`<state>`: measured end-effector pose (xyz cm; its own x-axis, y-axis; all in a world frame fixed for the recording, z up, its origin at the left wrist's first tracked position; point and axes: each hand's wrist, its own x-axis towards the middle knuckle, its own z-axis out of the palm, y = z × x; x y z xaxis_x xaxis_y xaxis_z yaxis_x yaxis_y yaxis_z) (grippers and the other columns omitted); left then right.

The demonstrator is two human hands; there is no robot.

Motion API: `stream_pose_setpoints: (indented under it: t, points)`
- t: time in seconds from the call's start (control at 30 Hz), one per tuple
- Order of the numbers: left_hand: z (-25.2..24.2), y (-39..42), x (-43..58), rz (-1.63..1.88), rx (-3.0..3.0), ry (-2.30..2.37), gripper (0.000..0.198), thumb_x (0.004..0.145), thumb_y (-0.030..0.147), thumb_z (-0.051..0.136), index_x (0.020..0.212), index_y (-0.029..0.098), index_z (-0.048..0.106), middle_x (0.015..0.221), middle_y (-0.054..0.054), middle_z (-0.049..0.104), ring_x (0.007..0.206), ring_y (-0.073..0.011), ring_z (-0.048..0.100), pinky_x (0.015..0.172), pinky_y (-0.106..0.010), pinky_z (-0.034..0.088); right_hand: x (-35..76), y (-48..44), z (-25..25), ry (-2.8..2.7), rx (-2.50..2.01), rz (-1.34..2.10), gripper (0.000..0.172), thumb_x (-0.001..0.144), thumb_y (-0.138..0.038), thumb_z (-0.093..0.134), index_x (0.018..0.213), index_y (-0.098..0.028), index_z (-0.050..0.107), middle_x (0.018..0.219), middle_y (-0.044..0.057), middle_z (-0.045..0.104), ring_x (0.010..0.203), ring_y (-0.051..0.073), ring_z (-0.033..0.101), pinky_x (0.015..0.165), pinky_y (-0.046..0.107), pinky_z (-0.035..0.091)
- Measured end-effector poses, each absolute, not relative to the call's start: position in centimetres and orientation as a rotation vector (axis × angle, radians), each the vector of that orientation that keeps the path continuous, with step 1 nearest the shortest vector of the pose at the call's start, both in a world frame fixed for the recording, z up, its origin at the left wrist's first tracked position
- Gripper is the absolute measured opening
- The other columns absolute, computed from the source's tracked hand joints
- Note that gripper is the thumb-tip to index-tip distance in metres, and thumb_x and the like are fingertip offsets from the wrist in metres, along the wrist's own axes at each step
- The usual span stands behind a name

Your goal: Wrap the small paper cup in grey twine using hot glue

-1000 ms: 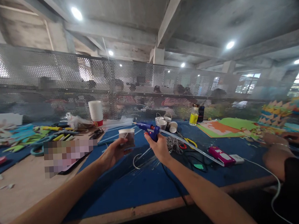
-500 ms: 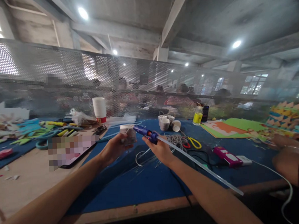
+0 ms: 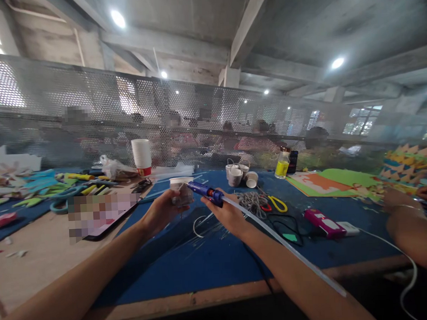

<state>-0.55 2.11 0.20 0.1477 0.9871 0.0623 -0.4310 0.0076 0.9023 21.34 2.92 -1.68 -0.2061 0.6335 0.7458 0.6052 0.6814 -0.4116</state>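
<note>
At the far left of the tabletop (image 3: 32,258), green and blue foam cut-outs (image 3: 29,189) lie scattered, with teal-handled scissors (image 3: 62,203) just beside them. Behind these, near the mesh screen, stands a stack of white cups (image 3: 141,155).

The left hand (image 3: 162,213) is held above the blue mat (image 3: 205,268), its fingers curled closed around a small cup (image 3: 181,192), which it holds upright in the air near the middle of the view. The right hand (image 3: 229,215) is wrapped shut around the handle of a blue glue gun (image 3: 205,191). The gun's nozzle points left at the cup's rim; whether it touches is not clear. A long translucent glue stick (image 3: 285,244) runs from the back of the gun down over the right forearm.

Beyond the right hand sit several little handled cups (image 3: 239,174), a tangle of grey cord (image 3: 250,201) and yellow-handled scissors (image 3: 278,204). Further right stand a yellow bottle (image 3: 282,166), a pink device (image 3: 324,222) and coloured paper sheets (image 3: 329,179). At the right edge, another person's arm (image 3: 408,226) rests on the tabletop.
</note>
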Motion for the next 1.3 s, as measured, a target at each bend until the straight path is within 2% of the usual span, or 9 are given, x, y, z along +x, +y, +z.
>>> stream_pose_setpoints:
  t: [0.2,0.47,0.9,1.3]
  points:
    - [0.13,2.18,-0.6,1.285,0.973,0.758,0.03,0.078,0.03,0.065,0.103,0.018,0.075,0.098,-0.01,0.078,0.092,-0.0264,0.069,0.082,-0.037,0.052,21.25,2.87,-1.61,-1.884,-0.971,0.014,0.038,0.095,-0.057,0.058,0.084,-0.022,0.066,0.06,0.001,0.061,0.054,0.017,0.057,0.054,0.026,0.038]
    - [0.17,2.17,-0.52,1.289,0.987,0.791,0.027,0.08,0.026,0.062,0.102,0.014,0.072,0.097,-0.011,0.077,0.092,-0.0258,0.069,0.083,-0.036,0.052,21.34,3.06,-1.91,-1.895,-0.939,-0.058,0.043,0.095,-0.061,0.057,0.087,-0.02,0.067,0.061,0.001,0.062,0.054,0.015,0.058,0.052,0.024,0.035]
    - [-0.33,2.75,-0.67,1.3,0.984,0.768,0.027,0.08,0.025,0.061,0.102,0.015,0.073,0.097,-0.009,0.077,0.09,-0.0243,0.07,0.081,-0.035,0.053,21.4,3.05,-1.84,-1.937,-0.991,-0.215,0.042,0.097,-0.059,0.055,0.086,-0.019,0.065,0.061,0.001,0.064,0.054,0.016,0.061,0.053,0.025,0.031]
    - [-0.01,2.56,-0.58,1.306,0.977,0.778,0.027,0.078,0.025,0.062,0.101,0.016,0.073,0.096,-0.01,0.077,0.087,-0.0242,0.071,0.079,-0.035,0.054,21.55,3.12,-1.94,-1.94,-0.936,-0.194,0.04,0.099,-0.058,0.054,0.089,-0.02,0.063,0.064,0.001,0.065,0.057,0.017,0.064,0.053,0.025,0.034]
